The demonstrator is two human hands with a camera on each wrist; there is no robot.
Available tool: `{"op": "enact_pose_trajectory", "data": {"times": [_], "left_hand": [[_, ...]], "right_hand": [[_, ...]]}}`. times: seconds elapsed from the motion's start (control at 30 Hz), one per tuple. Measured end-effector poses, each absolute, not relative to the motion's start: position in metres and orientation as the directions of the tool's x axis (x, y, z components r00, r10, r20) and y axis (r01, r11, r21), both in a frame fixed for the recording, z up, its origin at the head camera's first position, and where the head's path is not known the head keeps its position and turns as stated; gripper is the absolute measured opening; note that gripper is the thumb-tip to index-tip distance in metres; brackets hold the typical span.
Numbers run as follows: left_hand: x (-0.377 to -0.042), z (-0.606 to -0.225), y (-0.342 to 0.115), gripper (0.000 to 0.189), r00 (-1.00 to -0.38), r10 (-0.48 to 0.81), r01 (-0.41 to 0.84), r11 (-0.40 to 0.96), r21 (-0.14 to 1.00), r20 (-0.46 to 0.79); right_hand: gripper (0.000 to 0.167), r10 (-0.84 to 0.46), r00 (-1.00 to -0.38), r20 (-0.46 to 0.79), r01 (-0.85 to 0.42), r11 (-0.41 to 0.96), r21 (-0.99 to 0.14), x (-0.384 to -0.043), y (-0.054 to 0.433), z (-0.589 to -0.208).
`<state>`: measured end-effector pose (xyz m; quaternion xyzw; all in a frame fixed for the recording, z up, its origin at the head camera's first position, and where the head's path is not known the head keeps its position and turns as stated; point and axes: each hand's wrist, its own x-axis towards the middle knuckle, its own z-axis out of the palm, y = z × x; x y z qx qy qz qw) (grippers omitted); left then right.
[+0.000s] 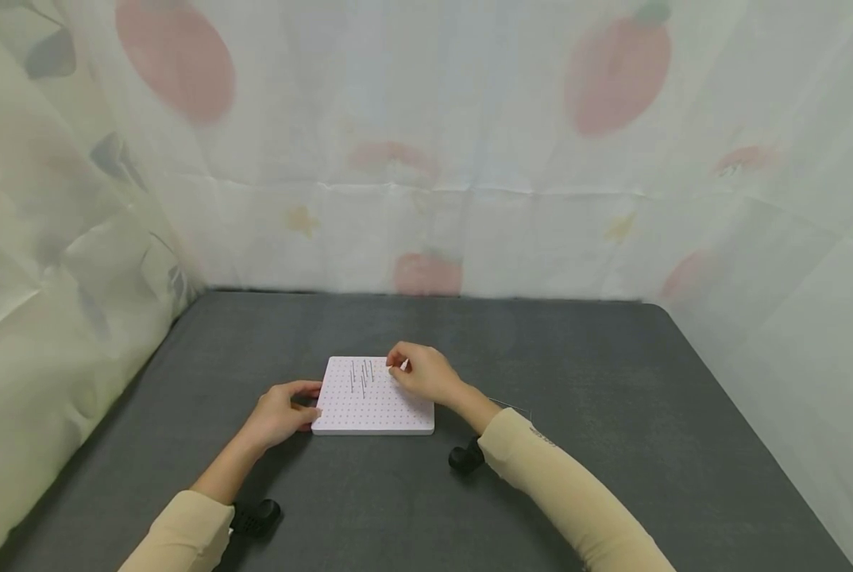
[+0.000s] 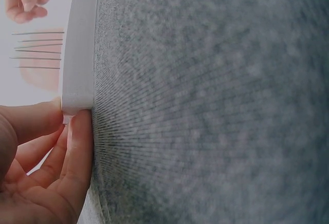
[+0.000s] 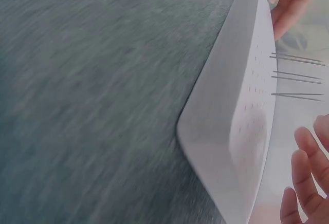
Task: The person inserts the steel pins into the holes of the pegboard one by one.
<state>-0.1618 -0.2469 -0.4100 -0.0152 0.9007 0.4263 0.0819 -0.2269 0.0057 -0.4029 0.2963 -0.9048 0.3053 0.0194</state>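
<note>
A white square pegboard (image 1: 376, 413) with rows of small holes lies flat on the dark table. Several thin metal pins (image 1: 363, 385) stand upright in its far half; they also show as grey lines in both wrist views. At the board's left edge my left hand (image 1: 278, 415) grips it, thumb at the top edge and fingers against the side and underside, as the left wrist view shows. Over the far right part of the board hovers my right hand (image 1: 426, 375), thumb and index finger close together. Whether a pin is between those fingertips cannot be made out.
Partly behind the right forearm, a thin-edged transparent object (image 1: 512, 408) lies on the grey table (image 1: 612, 413). Black wrist-camera mounts (image 1: 257, 518) sit under both wrists. Printed curtains (image 1: 512, 159) hang behind the table and along its sides.
</note>
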Motion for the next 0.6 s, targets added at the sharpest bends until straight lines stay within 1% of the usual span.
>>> {"op": "enact_pose_trajectory", "data": {"times": [0.33, 0.5, 0.6], "left_hand": [[-0.162, -0.409, -0.247, 0.047, -0.988, 0.054, -0.08, 0.636, 0.768, -0.148], [-0.164, -0.41, -0.248, 0.047, -0.988, 0.055, -0.078, 0.639, 0.765, -0.147], [-0.165, -0.41, -0.248, 0.047, -0.987, 0.06, -0.075, 0.639, 0.765, -0.146]], "right_hand": [[0.008, -0.589, -0.779, 0.212, -0.6, 0.604, -0.525, -0.215, 0.032, -0.395], [0.011, -0.612, -0.754, 0.237, -0.63, 0.572, -0.525, -0.212, 0.048, -0.392], [0.012, -0.612, -0.75, 0.251, -0.635, 0.56, -0.533, -0.211, 0.059, -0.392]]}}
